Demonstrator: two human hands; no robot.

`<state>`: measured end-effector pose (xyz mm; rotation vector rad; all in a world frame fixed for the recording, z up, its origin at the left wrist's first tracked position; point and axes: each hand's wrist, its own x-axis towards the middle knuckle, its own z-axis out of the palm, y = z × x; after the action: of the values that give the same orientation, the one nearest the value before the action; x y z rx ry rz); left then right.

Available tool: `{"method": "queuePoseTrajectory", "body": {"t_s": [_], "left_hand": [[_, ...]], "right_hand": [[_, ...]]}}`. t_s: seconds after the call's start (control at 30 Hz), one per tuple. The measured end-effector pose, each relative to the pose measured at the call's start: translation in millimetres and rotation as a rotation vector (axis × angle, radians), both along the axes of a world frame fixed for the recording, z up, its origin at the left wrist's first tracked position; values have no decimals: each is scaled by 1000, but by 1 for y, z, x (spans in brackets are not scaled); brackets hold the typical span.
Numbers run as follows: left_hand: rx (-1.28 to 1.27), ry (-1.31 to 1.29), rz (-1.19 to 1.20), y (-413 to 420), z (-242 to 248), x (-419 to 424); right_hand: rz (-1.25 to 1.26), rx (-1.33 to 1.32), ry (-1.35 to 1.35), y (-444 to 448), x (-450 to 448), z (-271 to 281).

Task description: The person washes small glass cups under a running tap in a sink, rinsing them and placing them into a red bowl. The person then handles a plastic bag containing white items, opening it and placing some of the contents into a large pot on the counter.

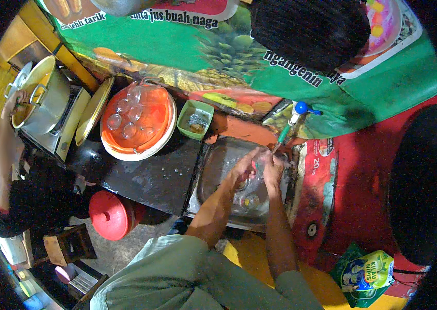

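Observation:
Both hands work over a metal sink basin [218, 155], close under a tap with a blue handle [301, 107] and a green hose [282, 133]. My left hand [246, 167] and my right hand [273, 166] meet around a clear glass [263, 155], blurred and partly hidden by the fingers. Water seems to run beside my right hand. Lower in the basin lies another clear glass [246, 200] with something yellow at it.
Left of the sink stand a green square tub [195, 120] and an orange basin [141, 137] with several clear glasses. Beyond are a round lid [94, 112] and a large metal pot [53, 108], where another person's hand [20, 97] reaches. A red lidded bucket [108, 217] sits below.

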<state>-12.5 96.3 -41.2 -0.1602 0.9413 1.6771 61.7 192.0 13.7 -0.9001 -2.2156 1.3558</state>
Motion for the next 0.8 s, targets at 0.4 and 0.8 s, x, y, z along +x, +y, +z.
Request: {"method": "queuePoseTrajectory", "body": {"t_s": [0.4, 0.8], "left_hand": [[-590, 1389, -130, -14, 45, -15], [-295, 411, 105, -27, 47, -7]], "right_hand": [[-140, -1169, 131, -3, 17, -28], [-85, 98, 283, -1, 49, -10]]}}
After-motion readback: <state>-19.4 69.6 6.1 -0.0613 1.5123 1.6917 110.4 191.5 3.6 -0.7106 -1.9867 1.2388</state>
